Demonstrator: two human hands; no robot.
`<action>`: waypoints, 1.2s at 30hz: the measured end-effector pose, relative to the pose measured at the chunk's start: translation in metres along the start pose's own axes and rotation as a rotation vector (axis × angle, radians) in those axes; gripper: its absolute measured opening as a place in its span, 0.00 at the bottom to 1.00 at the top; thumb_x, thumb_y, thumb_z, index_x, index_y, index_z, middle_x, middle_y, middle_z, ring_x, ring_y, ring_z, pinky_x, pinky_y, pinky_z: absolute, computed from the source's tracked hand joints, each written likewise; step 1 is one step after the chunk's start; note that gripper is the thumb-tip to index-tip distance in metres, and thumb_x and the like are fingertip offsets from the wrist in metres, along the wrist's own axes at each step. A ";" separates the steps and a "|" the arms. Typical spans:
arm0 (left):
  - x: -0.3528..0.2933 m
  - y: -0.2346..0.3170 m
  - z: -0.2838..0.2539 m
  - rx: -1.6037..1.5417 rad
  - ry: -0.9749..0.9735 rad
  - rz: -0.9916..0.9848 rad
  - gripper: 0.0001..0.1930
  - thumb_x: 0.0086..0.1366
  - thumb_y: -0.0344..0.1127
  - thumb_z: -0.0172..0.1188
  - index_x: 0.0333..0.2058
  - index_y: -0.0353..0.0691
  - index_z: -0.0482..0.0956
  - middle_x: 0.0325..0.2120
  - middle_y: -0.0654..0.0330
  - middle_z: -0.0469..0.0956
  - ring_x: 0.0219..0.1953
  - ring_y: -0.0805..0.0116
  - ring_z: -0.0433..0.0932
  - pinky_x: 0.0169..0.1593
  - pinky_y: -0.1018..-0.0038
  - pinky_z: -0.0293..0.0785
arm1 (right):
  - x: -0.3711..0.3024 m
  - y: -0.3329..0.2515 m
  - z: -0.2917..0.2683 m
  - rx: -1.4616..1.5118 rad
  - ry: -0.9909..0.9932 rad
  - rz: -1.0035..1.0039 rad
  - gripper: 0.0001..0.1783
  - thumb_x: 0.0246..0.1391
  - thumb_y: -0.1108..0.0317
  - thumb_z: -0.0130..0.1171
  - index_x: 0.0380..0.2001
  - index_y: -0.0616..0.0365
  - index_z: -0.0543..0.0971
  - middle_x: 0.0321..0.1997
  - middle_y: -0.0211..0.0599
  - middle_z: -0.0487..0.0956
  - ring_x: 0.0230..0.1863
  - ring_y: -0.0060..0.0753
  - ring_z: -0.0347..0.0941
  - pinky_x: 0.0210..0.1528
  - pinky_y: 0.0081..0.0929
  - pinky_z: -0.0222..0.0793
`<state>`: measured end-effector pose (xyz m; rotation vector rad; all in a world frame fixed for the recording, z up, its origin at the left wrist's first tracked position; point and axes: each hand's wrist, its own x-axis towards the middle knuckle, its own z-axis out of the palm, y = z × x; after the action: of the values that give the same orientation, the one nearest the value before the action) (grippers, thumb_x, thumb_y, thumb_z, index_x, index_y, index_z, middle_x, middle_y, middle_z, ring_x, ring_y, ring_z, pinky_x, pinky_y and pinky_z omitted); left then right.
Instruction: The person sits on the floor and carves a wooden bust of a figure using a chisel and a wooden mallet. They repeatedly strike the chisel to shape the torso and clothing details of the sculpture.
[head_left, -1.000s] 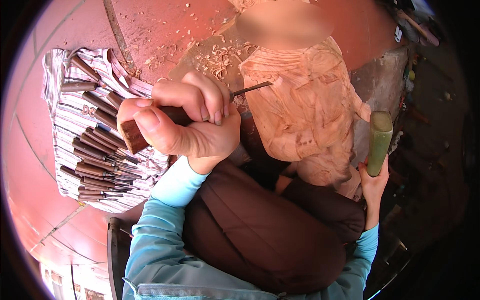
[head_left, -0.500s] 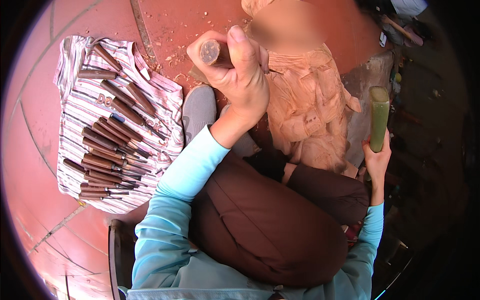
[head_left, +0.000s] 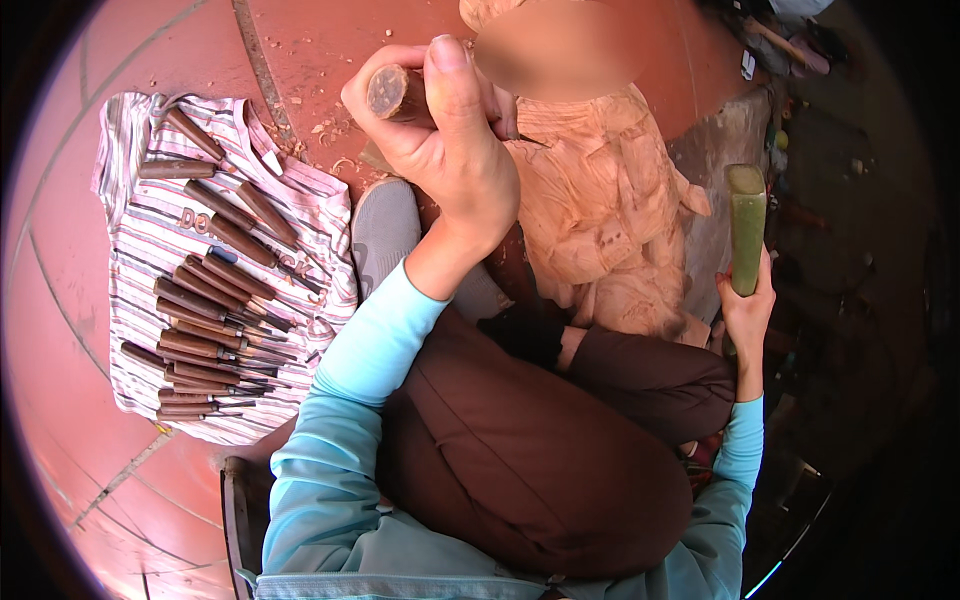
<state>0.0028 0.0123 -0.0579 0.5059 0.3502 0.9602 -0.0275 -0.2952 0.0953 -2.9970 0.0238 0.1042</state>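
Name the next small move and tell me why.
Probably bring the green mallet toward the butt of the chisel: the left hand grips it, tip close by the wooden carving, while the right hand holds the mallet apart.

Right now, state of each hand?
Left hand: closed, holding a wooden-handled carving tool.
Right hand: closed, holding a green block-like tool upright.

A floor of large, smooth, reddish tiles, divided by narrow, dark joint lines, extends across the left and upper areas and brightens to pale glare at lower left, while a dim, blackish area occupies the right side.
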 end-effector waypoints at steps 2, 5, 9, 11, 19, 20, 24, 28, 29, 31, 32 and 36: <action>-0.001 -0.002 0.000 0.000 -0.005 0.007 0.09 0.69 0.39 0.52 0.37 0.49 0.60 0.12 0.61 0.59 0.09 0.73 0.56 0.11 0.78 0.55 | -0.001 0.002 0.000 0.006 0.000 -0.011 0.37 0.41 0.81 0.58 0.60 0.57 0.66 0.56 0.42 0.74 0.55 0.31 0.72 0.54 0.26 0.66; -0.002 -0.003 0.000 0.011 -0.020 0.016 0.08 0.69 0.39 0.51 0.37 0.49 0.59 0.11 0.61 0.59 0.08 0.73 0.56 0.11 0.78 0.54 | -0.001 0.002 0.000 0.010 -0.003 -0.007 0.37 0.41 0.81 0.58 0.60 0.57 0.67 0.56 0.42 0.75 0.55 0.31 0.72 0.54 0.26 0.66; -0.006 -0.003 -0.003 -0.010 -0.041 0.015 0.08 0.69 0.38 0.50 0.36 0.49 0.59 0.11 0.61 0.58 0.08 0.73 0.56 0.10 0.78 0.54 | -0.001 0.005 0.000 -0.015 0.014 -0.047 0.37 0.41 0.81 0.58 0.60 0.57 0.67 0.55 0.41 0.75 0.55 0.30 0.72 0.55 0.26 0.65; -0.008 -0.003 -0.003 -0.023 -0.046 0.012 0.08 0.69 0.38 0.50 0.36 0.49 0.59 0.11 0.62 0.57 0.08 0.73 0.56 0.10 0.78 0.54 | -0.001 0.002 0.000 0.010 0.007 -0.009 0.37 0.41 0.81 0.58 0.60 0.57 0.67 0.56 0.41 0.74 0.56 0.30 0.71 0.56 0.26 0.65; -0.010 -0.003 -0.004 -0.020 -0.058 0.018 0.07 0.68 0.39 0.49 0.36 0.48 0.59 0.12 0.62 0.56 0.08 0.73 0.55 0.10 0.78 0.53 | -0.001 0.003 -0.001 0.028 0.001 -0.004 0.37 0.41 0.81 0.57 0.60 0.59 0.66 0.57 0.40 0.73 0.58 0.30 0.69 0.58 0.25 0.62; -0.011 -0.003 -0.004 -0.013 -0.049 0.021 0.07 0.69 0.39 0.49 0.36 0.48 0.59 0.12 0.62 0.56 0.08 0.73 0.55 0.10 0.78 0.53 | -0.001 0.003 -0.001 0.029 0.003 -0.003 0.37 0.42 0.81 0.57 0.60 0.59 0.66 0.57 0.40 0.73 0.58 0.30 0.69 0.58 0.25 0.62; -0.015 -0.005 -0.008 -0.004 -0.051 0.067 0.09 0.69 0.41 0.48 0.37 0.49 0.58 0.12 0.63 0.57 0.08 0.73 0.55 0.10 0.78 0.54 | -0.001 0.005 -0.001 0.019 0.006 -0.015 0.37 0.42 0.81 0.57 0.60 0.59 0.66 0.57 0.40 0.73 0.57 0.30 0.69 0.58 0.25 0.62; -0.019 -0.014 -0.018 0.021 -0.055 0.087 0.10 0.70 0.43 0.49 0.37 0.50 0.57 0.12 0.63 0.57 0.08 0.74 0.55 0.10 0.79 0.54 | -0.002 0.005 0.001 0.017 -0.002 -0.021 0.37 0.42 0.81 0.57 0.60 0.59 0.66 0.56 0.41 0.74 0.56 0.30 0.71 0.57 0.26 0.64; -0.021 -0.015 -0.020 -0.036 -0.079 0.122 0.09 0.69 0.38 0.49 0.38 0.48 0.56 0.14 0.62 0.59 0.09 0.75 0.56 0.10 0.79 0.55 | 0.002 0.002 0.001 0.031 0.000 -0.025 0.37 0.42 0.81 0.57 0.60 0.60 0.66 0.56 0.40 0.74 0.55 0.30 0.71 0.56 0.26 0.64; -0.026 -0.015 -0.022 -0.149 -0.127 0.194 0.10 0.68 0.28 0.50 0.39 0.44 0.55 0.17 0.60 0.63 0.11 0.77 0.57 0.12 0.78 0.58 | 0.006 -0.003 0.000 0.045 -0.001 -0.041 0.37 0.42 0.81 0.58 0.60 0.59 0.66 0.55 0.40 0.75 0.54 0.30 0.72 0.55 0.26 0.65; -0.028 -0.011 -0.018 -0.171 -0.130 0.239 0.11 0.67 0.27 0.50 0.39 0.43 0.55 0.16 0.60 0.64 0.12 0.77 0.59 0.13 0.78 0.60 | 0.006 -0.002 -0.001 0.043 0.000 -0.047 0.37 0.42 0.81 0.58 0.60 0.59 0.66 0.54 0.40 0.75 0.54 0.30 0.72 0.55 0.26 0.65; -0.024 0.014 -0.007 0.318 -0.352 0.175 0.15 0.65 0.25 0.54 0.42 0.40 0.56 0.22 0.58 0.68 0.16 0.74 0.65 0.17 0.78 0.64 | 0.004 0.009 -0.002 0.055 0.062 -0.095 0.32 0.43 0.80 0.61 0.56 0.60 0.69 0.45 0.37 0.79 0.44 0.26 0.74 0.48 0.23 0.67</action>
<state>-0.0229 0.0003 -0.0541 0.9941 0.1399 0.9670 -0.0232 -0.3040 0.0962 -2.9393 -0.1067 0.0008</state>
